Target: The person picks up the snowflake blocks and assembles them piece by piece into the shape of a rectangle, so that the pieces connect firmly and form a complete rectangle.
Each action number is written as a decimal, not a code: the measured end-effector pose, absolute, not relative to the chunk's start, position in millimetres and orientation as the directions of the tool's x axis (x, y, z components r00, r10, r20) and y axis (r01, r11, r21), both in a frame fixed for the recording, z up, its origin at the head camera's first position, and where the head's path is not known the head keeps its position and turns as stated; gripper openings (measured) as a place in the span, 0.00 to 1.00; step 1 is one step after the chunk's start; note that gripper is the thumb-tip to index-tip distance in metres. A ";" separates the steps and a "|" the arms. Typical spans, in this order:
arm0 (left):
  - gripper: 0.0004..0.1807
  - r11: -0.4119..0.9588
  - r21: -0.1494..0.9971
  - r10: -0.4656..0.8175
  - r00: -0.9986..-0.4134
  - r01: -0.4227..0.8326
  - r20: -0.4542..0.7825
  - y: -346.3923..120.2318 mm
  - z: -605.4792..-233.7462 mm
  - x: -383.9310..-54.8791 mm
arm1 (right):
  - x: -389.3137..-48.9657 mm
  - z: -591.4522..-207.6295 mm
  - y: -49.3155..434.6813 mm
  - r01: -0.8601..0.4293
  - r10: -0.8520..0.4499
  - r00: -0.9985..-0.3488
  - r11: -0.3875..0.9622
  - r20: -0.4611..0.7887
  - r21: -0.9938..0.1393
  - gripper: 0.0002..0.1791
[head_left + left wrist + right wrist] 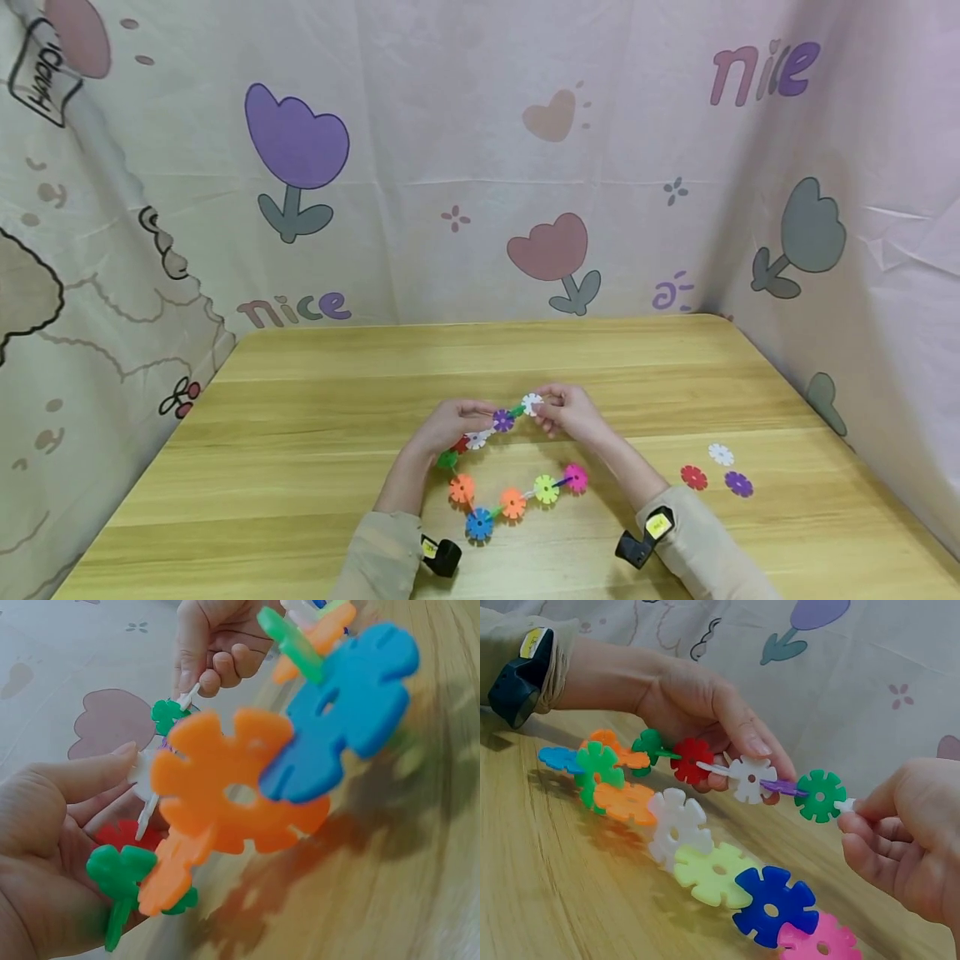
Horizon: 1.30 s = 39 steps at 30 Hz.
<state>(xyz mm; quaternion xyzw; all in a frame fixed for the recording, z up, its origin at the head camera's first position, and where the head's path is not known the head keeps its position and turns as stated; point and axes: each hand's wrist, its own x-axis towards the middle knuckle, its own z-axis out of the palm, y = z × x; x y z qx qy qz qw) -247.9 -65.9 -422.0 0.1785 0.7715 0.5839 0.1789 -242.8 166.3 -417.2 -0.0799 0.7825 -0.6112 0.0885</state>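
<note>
A curved chain of slotted plastic snowflake discs runs between both hands and back over the wooden table. My right hand (573, 414) pinches a white disc (532, 403) at one end, which meets a green disc (810, 796). Beside it, my left hand (442, 429) holds the chain around a purple disc (503, 420) and another white disc (741, 780). A red disc (686, 771) hangs by the left palm. From there the chain bends through orange (459, 483) and blue (480, 524) discs to a pink disc (576, 477) at its other end.
Three loose discs lie on the table (300, 433) to the right: a red one (693, 477), a white one (722, 454) and a purple one (738, 484). A printed cloth (420, 108) hangs behind and along the sides. Each wrist wears a small black camera.
</note>
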 end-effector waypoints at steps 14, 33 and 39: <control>0.17 0.260 0.961 0.480 -0.876 0.093 -0.045 -70.4 -419.2 -247.0 | -239.8 -413.2 157.4 -0.048 -0.230 -0.973 0.192 0.003 -0.980 0.13; 0.20 0.294 0.953 0.550 -0.828 0.077 -0.103 -64.1 -411.3 -245.2 | -238.0 -411.5 161.3 -0.116 -0.254 -0.966 0.237 0.053 -0.965 0.16; 0.22 0.309 0.950 0.568 -0.808 0.035 -0.155 -62.6 -412.5 -245.1 | -243.6 -411.6 156.7 -0.090 -0.267 -0.964 0.311 0.004 -0.946 0.18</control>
